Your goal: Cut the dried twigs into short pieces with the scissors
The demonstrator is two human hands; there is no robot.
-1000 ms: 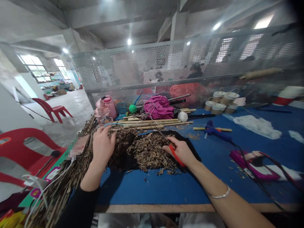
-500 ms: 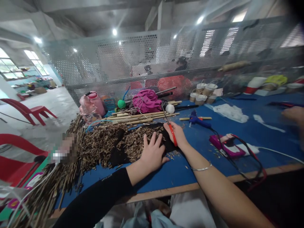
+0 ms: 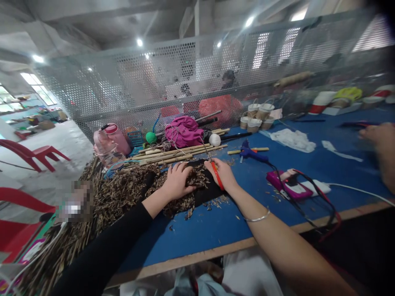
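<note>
My left hand (image 3: 178,181) lies palm down on a heap of dry brown plant bits (image 3: 197,181), its fingers spread. In my right hand (image 3: 224,174) is a pair of scissors (image 3: 217,176) with red handles, the thin blades pointing away from me. That hand rests at the right end of a black cloth (image 3: 207,197), which lies under the loose bits. A larger pile of dried stalks with leafy heads (image 3: 123,189) reaches from the left hand toward the table's left edge.
Behind the pile lie bamboo sticks (image 3: 173,158), a magenta cloth bundle (image 3: 184,131) and a white ball (image 3: 214,140). To the right are a blue glue gun (image 3: 253,154) and a purple-and-white power strip (image 3: 290,186) with cables. Another person's hand (image 3: 378,135) shows at the right edge.
My left hand has moved left and away from me across the dry bits, onto the heap. The right hand keeps the scissors in about the same place. The whole view has shifted slightly.
</note>
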